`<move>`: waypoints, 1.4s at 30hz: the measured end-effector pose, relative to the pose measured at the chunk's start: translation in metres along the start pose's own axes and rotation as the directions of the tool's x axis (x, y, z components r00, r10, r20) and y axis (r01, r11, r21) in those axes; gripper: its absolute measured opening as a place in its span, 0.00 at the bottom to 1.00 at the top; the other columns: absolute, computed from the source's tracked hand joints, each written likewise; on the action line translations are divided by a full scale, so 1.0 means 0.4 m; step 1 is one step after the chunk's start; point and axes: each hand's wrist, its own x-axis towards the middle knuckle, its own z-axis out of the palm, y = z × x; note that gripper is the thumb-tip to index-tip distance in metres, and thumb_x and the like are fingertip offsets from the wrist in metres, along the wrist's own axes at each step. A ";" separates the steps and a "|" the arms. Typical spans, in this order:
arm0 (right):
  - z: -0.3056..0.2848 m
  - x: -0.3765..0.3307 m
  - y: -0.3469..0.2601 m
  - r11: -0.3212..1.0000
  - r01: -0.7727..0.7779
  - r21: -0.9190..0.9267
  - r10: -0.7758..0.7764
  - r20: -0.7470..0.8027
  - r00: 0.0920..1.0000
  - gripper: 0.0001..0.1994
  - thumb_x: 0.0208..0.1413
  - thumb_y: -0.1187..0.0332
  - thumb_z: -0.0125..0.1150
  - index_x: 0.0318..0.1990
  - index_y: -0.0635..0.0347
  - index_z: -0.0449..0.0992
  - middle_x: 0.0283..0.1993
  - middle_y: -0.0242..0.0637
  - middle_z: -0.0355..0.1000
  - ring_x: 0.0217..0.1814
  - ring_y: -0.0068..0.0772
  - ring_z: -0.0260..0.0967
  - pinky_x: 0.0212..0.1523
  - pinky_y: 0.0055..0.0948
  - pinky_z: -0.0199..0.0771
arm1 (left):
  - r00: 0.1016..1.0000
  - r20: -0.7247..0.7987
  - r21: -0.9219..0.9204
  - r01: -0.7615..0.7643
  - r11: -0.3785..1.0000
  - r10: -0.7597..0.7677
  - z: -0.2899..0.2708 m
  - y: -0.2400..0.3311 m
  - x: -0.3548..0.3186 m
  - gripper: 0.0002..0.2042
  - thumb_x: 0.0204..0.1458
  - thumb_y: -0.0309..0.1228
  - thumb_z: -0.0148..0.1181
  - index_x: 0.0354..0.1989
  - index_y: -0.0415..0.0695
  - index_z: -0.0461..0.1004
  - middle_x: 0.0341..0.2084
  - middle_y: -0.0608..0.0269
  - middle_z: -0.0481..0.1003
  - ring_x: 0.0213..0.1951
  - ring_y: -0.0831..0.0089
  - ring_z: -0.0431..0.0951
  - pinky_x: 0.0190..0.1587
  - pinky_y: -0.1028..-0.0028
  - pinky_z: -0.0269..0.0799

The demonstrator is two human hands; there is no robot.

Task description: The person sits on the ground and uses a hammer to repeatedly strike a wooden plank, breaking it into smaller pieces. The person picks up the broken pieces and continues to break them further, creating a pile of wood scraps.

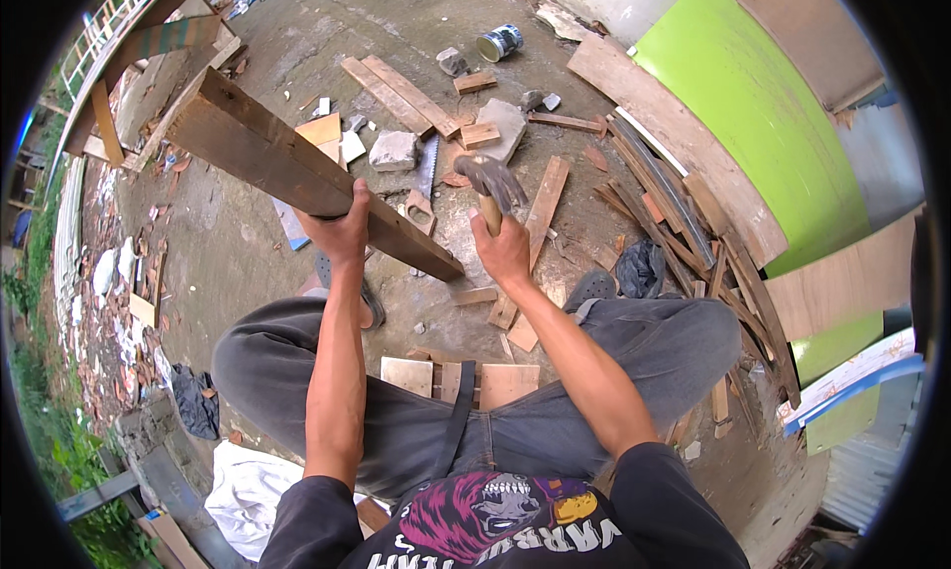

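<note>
My left hand (342,227) grips a long dark wooden beam (258,148) from below, about a third of the way up from its near end. The beam runs from upper left down to the right, its near end close to my right hand. My right hand (503,250) is closed around the wooden handle of a hammer (489,181), whose blurred metal head is raised just right of the beam. I sit with my knees spread, on a low seat of pale boards (466,379).
Scattered on the concrete ground are wood offcuts, planks (401,94), stone chunks (393,151), a handsaw (426,168) and a tin can (498,42). A green panel (763,123) and stacked boards lean at the right. Rubble and grass lie at the left.
</note>
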 end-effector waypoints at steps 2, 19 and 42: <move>0.097 -0.038 0.110 0.994 -0.085 -0.063 0.084 -0.006 0.996 0.18 0.56 0.56 0.57 0.36 0.66 0.75 0.26 0.57 0.74 0.31 0.60 0.75 0.33 0.49 0.73 | 1.000 -0.024 0.016 -0.005 1.000 0.005 0.002 0.011 0.007 0.28 0.42 0.35 0.74 0.48 0.36 0.67 0.41 0.54 0.72 0.43 0.65 0.75 0.48 0.66 0.70; 0.243 -0.080 0.353 0.964 -0.228 0.135 0.224 0.040 0.974 0.20 0.50 0.54 0.64 0.39 0.63 0.79 0.33 0.56 0.77 0.38 0.57 0.76 0.40 0.46 0.73 | 0.993 -0.099 0.042 0.075 0.996 -0.071 0.023 -0.055 0.073 0.28 0.42 0.35 0.73 0.48 0.35 0.68 0.42 0.54 0.72 0.44 0.66 0.74 0.49 0.66 0.69; 0.261 -0.028 0.363 0.908 -0.249 -0.336 0.342 0.253 0.905 0.17 0.51 0.58 0.58 0.36 0.65 0.79 0.32 0.59 0.76 0.38 0.61 0.75 0.40 0.48 0.73 | 0.984 -0.165 0.093 0.088 0.992 -0.071 0.035 -0.091 0.106 0.27 0.42 0.35 0.73 0.48 0.34 0.69 0.42 0.53 0.73 0.43 0.66 0.74 0.48 0.67 0.70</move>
